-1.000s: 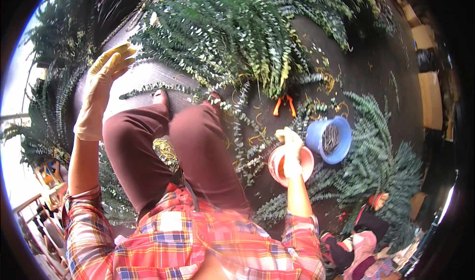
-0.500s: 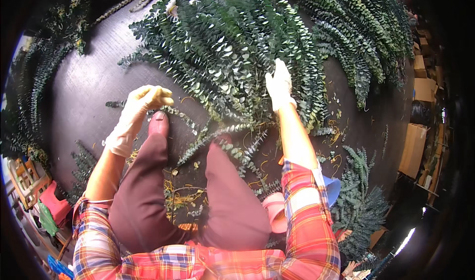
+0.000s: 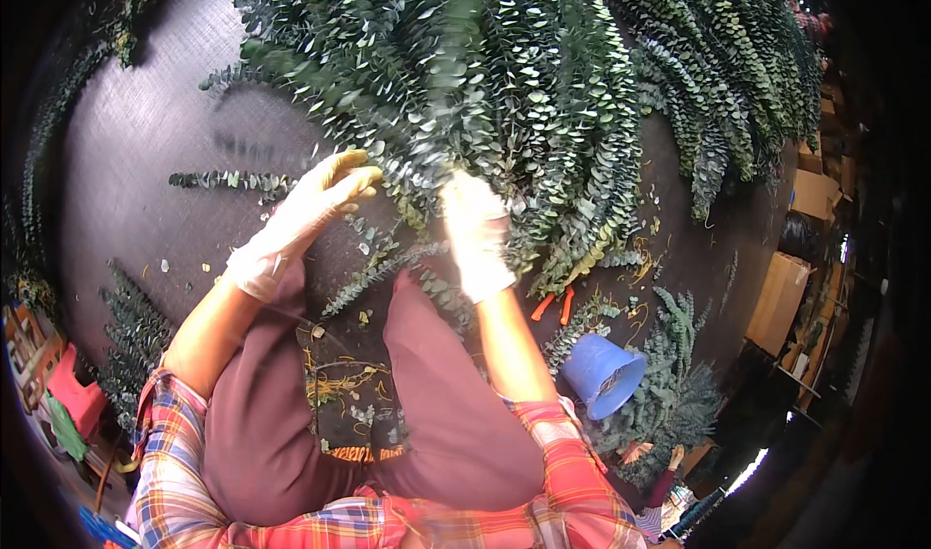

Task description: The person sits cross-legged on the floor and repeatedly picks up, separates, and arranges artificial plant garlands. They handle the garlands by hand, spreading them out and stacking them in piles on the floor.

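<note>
My right hand [image 3: 473, 227], in a pale glove and smeared by motion, is closed at the near end of a large heap of eucalyptus branches [image 3: 553, 93]. A blurred leafy eucalyptus branch [image 3: 454, 54] runs up from its fingers, over the heap. My left hand [image 3: 325, 192], gloved too, hovers at the heap's lower left edge. Its fingers are curved and apart, with nothing seen between them. Below it lie loose sprigs, and one short sprig [image 3: 228, 179] rests on the dark floor to its left.
Two orange handles [image 3: 555, 304] poke out right of my right forearm. A blue bucket [image 3: 603, 374] stands nearer, beside more foliage [image 3: 679, 394]. Another eucalyptus heap [image 3: 718, 74] lies far right. Cardboard boxes [image 3: 779, 302] line the right side. Another person's hand [image 3: 676, 458] shows at lower right.
My right hand has swung left from the heap's right side and now closes on a branch. My left hand has moved right, toward the heap. The blue bucket and orange handles show more fully.
</note>
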